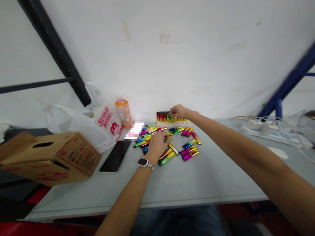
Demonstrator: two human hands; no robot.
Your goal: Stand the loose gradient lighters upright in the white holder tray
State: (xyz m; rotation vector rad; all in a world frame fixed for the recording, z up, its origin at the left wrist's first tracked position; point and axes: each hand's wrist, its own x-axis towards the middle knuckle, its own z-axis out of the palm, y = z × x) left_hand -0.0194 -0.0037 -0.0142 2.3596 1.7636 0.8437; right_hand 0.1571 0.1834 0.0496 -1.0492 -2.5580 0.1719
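Many shiny metallic lighters point(189, 143) in mixed colours lie loose on the grey table. My left hand point(157, 146) reaches in over the pile, fingers curled around a yellowish lighter; the palm hides part of it. Against the wall, a pale rack point(188, 124) with a row of holes holds several upright lighters point(164, 116), mostly red and gold with dark tops. My right hand point(179, 111) is at the middle of this row, its fingers pinched on the top of a lighter. The hand covers the tops of the lighters near it.
Left of the pile are a black-screened phone point(116, 156), a printed cardboard box point(71, 155), a white plastic bag point(98, 126) and an orange drink bottle point(124, 111). At the right, a power strip point(268, 131) with cables lies near the wall, with a white object point(278, 152) before it.
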